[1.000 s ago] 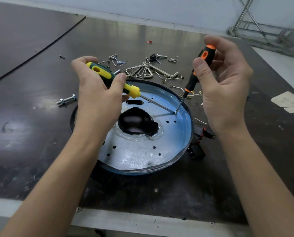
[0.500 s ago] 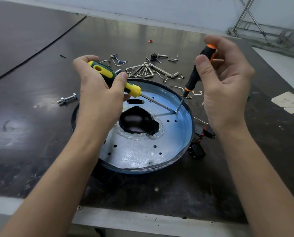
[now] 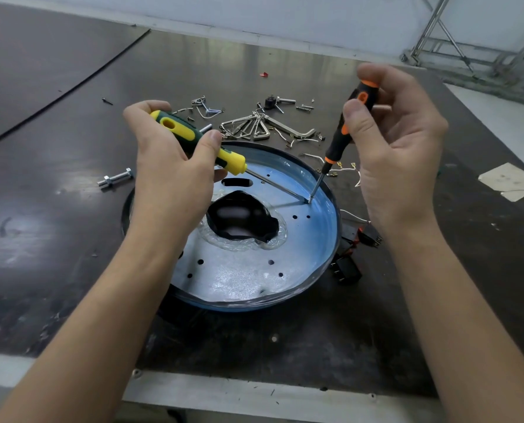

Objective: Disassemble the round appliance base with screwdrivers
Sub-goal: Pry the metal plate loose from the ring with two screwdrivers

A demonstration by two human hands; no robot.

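Left hand (image 3: 169, 178) is grasping the yellow screwdriver (image 3: 199, 141), right hand (image 3: 388, 154) is pinching the orange screwdriver (image 3: 343, 129), tips meeting right of centre on the round base (image 3: 239, 279); keeping the latter upright should prevent slipping.

- Above the round base (image 3: 330, 230), the left hand (image 3: 172, 175) with a yellow-green screwdriver (image 3: 187, 135) and the right hand (image 3: 398, 148) with an orange-black screwdriver (image 3: 343, 129) barred its far half, the tips meeting near the far-right rim
- Behind the base, hex keys (image 3: 254, 128) and small metal parts crowded close to the rim
- Left of the base, a bolt (image 3: 115, 178) lay near; past it ran bare tabletop (image 3: 56, 224)
- Right of the base, black switches (image 3: 346, 267) and wires sat just beside the rim
- In front of the base, tabletop lay open between the forearms
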